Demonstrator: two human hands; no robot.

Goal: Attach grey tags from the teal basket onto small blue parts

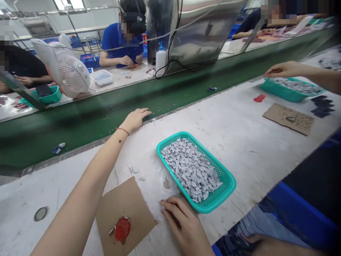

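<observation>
- Reaching to the edge of the green belt [173, 96], the left hand [136, 119] was loosely spread, fingertips beside a small dark piece [148, 115].
- The right hand [185, 218] curled beside the teal basket [229, 190] of grey pieces [189, 167]; I couldn't tell whether it pinched anything.
- Reaching well, I judged, meant staying clear of the glossy red pad [123, 228] on the cardboard [142, 211] nearby.

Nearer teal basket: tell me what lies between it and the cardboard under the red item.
In the head view, small pale scraps and a worn tabletop patch lie between the basket and the cardboard; the right hand is there too.
</observation>
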